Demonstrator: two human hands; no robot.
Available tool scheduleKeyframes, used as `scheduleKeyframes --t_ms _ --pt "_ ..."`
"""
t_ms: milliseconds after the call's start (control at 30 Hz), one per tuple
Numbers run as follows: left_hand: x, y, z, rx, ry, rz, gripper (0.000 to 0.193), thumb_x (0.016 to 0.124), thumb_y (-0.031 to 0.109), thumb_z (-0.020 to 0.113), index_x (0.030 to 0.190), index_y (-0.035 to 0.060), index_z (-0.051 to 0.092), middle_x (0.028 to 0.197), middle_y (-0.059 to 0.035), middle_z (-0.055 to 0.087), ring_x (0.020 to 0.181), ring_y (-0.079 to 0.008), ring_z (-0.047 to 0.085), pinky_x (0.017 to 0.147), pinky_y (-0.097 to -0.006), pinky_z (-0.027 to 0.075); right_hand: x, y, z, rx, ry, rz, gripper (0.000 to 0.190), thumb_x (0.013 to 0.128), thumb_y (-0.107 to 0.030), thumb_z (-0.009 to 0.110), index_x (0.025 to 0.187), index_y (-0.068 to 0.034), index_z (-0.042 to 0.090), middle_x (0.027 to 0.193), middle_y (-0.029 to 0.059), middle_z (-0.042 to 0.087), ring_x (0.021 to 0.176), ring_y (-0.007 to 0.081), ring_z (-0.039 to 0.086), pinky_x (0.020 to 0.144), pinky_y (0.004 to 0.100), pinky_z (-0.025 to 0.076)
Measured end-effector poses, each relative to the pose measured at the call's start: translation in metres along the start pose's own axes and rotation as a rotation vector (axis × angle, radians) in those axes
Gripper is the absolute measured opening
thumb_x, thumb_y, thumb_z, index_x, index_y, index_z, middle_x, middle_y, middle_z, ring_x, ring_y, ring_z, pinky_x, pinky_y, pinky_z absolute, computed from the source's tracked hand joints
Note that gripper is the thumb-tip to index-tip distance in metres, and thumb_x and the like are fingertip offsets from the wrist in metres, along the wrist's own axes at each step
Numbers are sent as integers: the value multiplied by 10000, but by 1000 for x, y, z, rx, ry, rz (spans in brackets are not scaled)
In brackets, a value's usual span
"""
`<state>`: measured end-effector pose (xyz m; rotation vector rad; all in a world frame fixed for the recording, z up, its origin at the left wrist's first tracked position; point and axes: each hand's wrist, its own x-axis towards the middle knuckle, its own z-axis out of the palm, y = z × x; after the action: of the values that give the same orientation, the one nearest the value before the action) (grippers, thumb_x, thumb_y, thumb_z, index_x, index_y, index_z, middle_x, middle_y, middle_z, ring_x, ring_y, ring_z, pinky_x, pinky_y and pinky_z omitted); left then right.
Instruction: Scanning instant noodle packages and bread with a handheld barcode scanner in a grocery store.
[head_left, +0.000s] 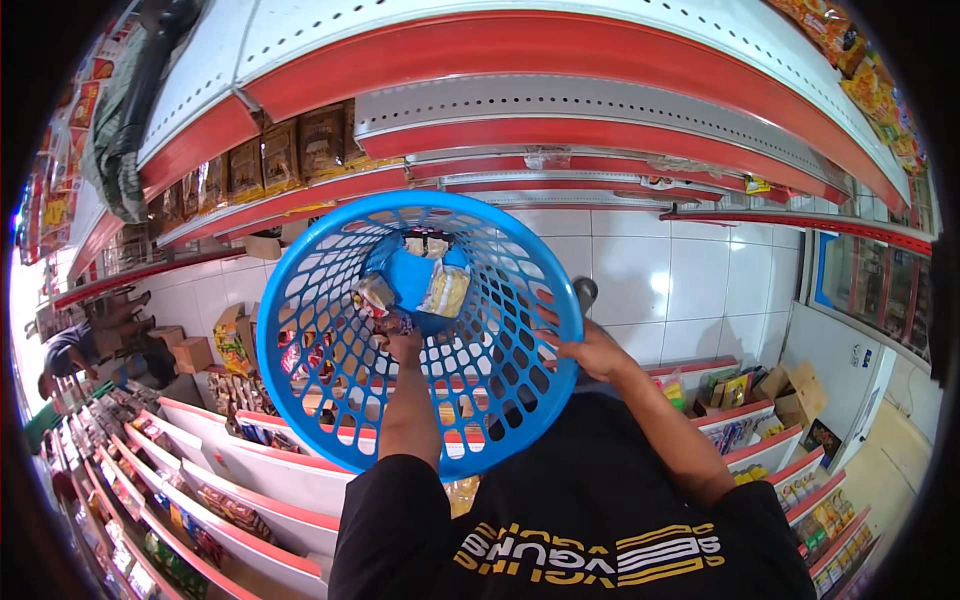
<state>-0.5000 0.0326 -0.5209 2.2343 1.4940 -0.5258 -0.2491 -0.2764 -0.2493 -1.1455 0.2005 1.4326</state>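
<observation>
A tall blue plastic basket (559, 405) with open lattice walls is in front of me, its mouth facing up at me. My right hand (592, 349) grips its rim on the right side, fingers over the lattice. Down inside the basket, my left hand (401, 343) holds a small dark packet (392, 324); its fingertips are partly hidden. Beside that packet lies a red and clear packet (373, 294). A clear bag of pale yellowish food (445, 291) leans at the right of the basket's bottom, and small pale packets (426, 247) lie at the far side.
Red-edged metal shelves (525, 45) run across the far side, partly stocked with brown packets (281, 157). More stocked shelves (247, 499) stand at the near left and near right. Cardboard boxes (193, 354) and another person (67, 352) are at the left. White floor tiles (630, 281) show beyond the basket.
</observation>
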Motion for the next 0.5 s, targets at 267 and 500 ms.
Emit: scheduleKeyframes --t_ms 267,500 --pt "4 -27 37 -301 417 -564 364 644 261 711 947 66 664 959 -127 672 876 -275 647 773 -425 486 2 10 -7 -60 -167 -58 784 751 109 436 1466 -130 220 1529 69 197 1360 269 313 839 345 488" --pt "4 19 90 -1115 225 -391 244 730 -15 594 972 -3 621 894 -90 631 750 -243 621 583 -390 523 19 41 -12 -608 -2 -221 684 739 -76 582 1377 -33 337 1021 125 587 912 180 570 792 308 468"
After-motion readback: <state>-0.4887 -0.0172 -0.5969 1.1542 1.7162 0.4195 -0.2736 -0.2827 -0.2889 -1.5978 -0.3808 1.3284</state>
